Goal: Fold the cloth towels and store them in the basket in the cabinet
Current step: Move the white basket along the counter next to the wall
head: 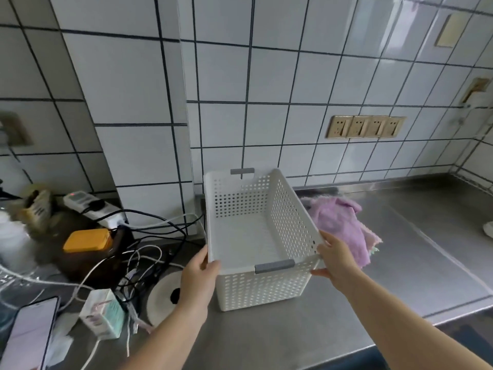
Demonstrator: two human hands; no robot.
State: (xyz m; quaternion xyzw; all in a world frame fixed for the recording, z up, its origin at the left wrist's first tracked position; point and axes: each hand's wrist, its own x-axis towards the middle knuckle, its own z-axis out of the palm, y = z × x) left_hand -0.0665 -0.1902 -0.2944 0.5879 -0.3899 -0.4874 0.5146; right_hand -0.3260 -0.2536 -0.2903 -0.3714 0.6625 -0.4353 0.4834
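The person holds a white perforated basket (256,231) by its near end, one hand at each near corner. The left hand (198,273) has its grip on the near left corner, thumb over the rim and fingers wrapped down the outside wall. The right hand (337,259) has its grip on the near right corner, fingers curled over the rim and thumb against the front wall below. Between the two grips, on the near rim, sits a grey handle strip (274,265); a matching one lies on the far rim. The basket's inside holds nothing and its base rests on the steel tabletop (400,263), the far end close to the tiled wall (266,76). Just beyond the right grip, beside the basket's right wall, lies a heap of cloth towels (340,222), lilac on top with pink and pale green edges showing underneath. Away from the left grip lie tangled cables (149,236), a power strip (93,208), a yellow box (86,240) and a phone (29,335).
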